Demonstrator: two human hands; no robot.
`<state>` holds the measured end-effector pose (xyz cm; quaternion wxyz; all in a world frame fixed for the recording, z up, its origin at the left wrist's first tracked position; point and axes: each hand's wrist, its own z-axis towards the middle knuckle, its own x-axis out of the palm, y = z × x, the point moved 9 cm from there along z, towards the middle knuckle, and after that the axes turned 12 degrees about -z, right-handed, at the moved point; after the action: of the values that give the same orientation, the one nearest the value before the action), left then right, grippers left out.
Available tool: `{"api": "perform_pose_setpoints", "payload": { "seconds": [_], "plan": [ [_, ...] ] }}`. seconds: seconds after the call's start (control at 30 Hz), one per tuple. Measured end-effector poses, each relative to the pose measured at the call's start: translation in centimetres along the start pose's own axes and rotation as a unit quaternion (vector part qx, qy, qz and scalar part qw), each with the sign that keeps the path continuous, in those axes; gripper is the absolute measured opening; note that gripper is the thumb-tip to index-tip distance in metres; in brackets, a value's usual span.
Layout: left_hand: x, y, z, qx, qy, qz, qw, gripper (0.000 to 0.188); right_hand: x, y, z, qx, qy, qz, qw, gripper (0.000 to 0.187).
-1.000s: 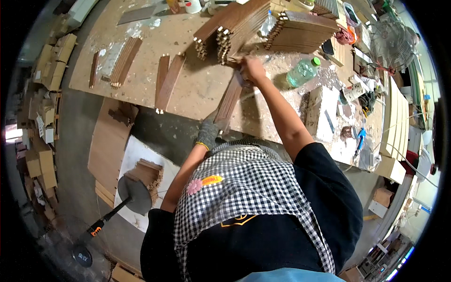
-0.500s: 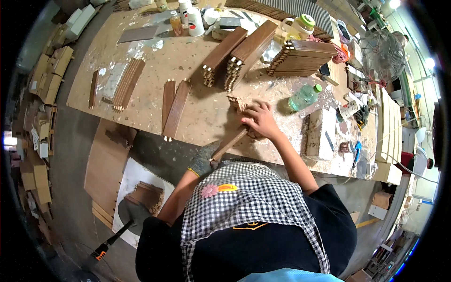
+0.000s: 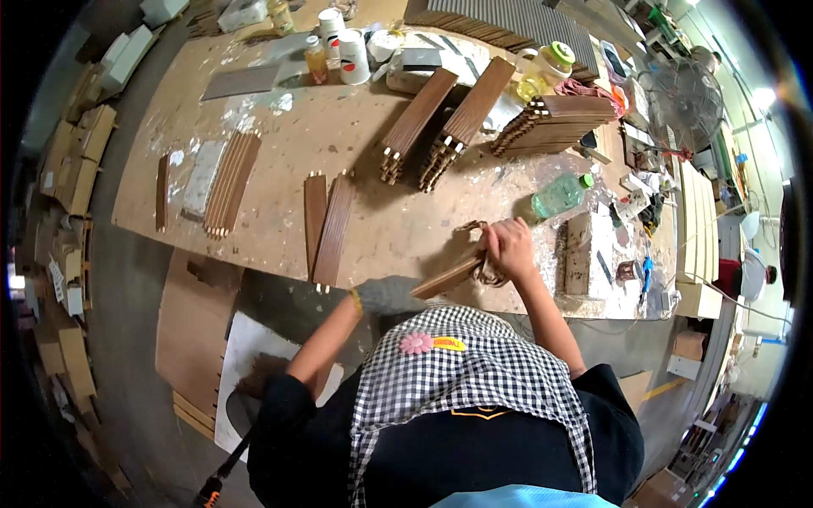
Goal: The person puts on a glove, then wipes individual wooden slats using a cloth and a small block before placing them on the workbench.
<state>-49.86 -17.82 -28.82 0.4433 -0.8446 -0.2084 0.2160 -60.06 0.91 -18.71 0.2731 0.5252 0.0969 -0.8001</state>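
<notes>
A short brown wooden slat [image 3: 449, 278] is held at the near edge of the worktable, in front of my apron. My left hand [image 3: 388, 296], in a grey glove, is closed on the slat's left end. My bare right hand [image 3: 511, 245] grips a crumpled brown-stained rag [image 3: 489, 273] at the slat's other end, with the fingers bent round it. The rag and fingers hide that end of the slat. Two dark brown slats [image 3: 334, 230] lie side by side on the table to the left of my hands, with pale pegs at their ends.
Stacks of brown slats [image 3: 415, 118] stand beyond my hands, with another stack [image 3: 555, 125] to the right. A green-capped bottle [image 3: 559, 196] lies near my right hand, by a stained white block [image 3: 587, 254]. Farther left is a row of slats [image 3: 233, 184]. A fan [image 3: 680, 103] stands at the right.
Both hands have moved right with the slat and rag. My right hand has turned, its fingers now bunched over the rag. The view has shifted slightly.
</notes>
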Motion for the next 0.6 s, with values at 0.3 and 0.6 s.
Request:
{"api": "perform_pose_setpoints", "payload": {
  "seconds": [0.3, 0.6],
  "plan": [
    [-16.8, -2.4, -12.0, 0.038, -0.303, -0.062, 0.950, 0.071, 3.4, -9.6, -7.4, 0.303, 0.115, 0.063, 0.944, 0.041],
    [-24.1, -24.5, -0.3, 0.159, -0.462, 0.165, 0.857, 0.073, 4.6, -3.7, -5.0, 0.144, 0.108, -0.046, 0.983, 0.033]
  ]
}}
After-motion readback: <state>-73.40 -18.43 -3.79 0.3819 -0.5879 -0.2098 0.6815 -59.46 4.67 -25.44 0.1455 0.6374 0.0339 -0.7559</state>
